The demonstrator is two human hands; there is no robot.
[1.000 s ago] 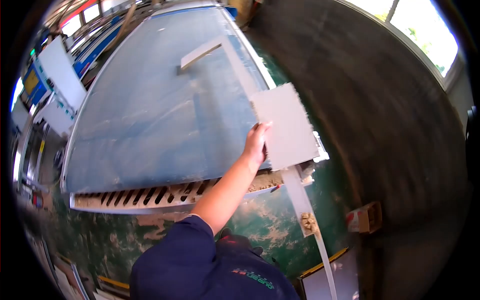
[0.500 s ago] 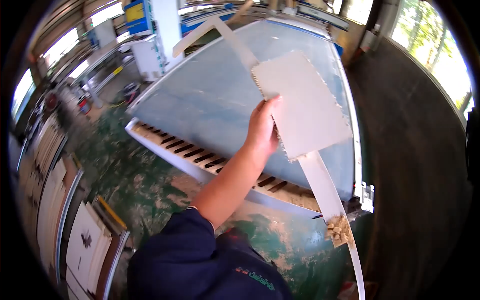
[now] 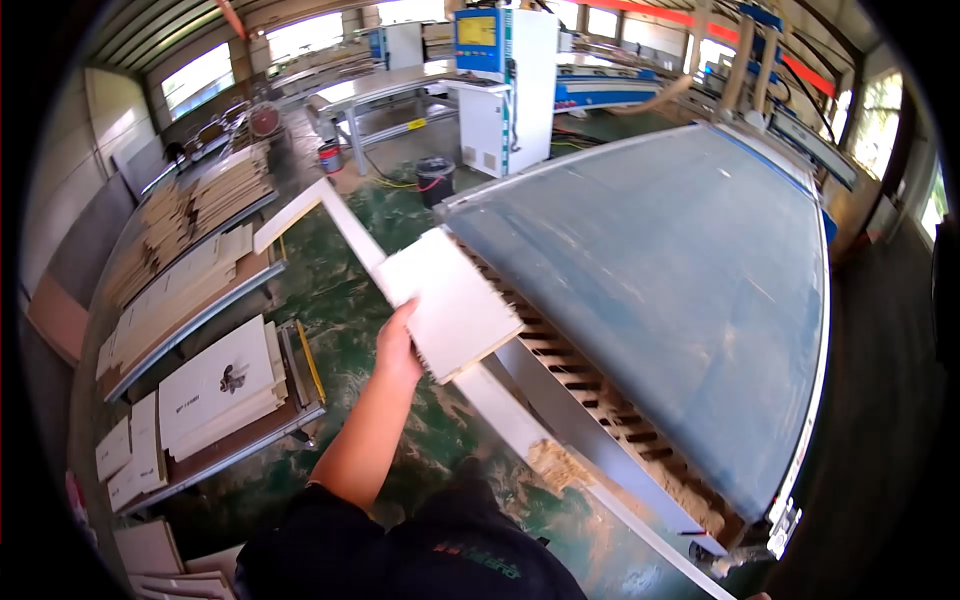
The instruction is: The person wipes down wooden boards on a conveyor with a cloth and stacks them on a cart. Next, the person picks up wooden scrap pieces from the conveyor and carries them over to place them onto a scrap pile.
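A white rectangular board (image 3: 452, 305) with rough edges is gripped at its left edge by my left hand (image 3: 398, 345), thumb on top. Long narrow white strips (image 3: 350, 228) run out from under the board, up to an angled piece (image 3: 288, 218) and down to the lower right. Pale chips or sawdust (image 3: 556, 464) lie on the lower strip. At the bottom edge, near that strip's end, a tiny part of my right hand (image 3: 758, 597) shows; its fingers are cut off by the frame.
On the right stands a large blue-grey machine table (image 3: 660, 290) with a slotted, dusty edge. Low carts with stacked boards (image 3: 215, 385) are at the left. A white control cabinet (image 3: 530, 95), black bucket (image 3: 434, 180) and red can (image 3: 330, 157) stand beyond the green floor (image 3: 340, 330).
The view has swung left. My left hand has carried the board and strips from over the machine table to beside its slotted edge, above the floor. A bit of my right hand now shows.
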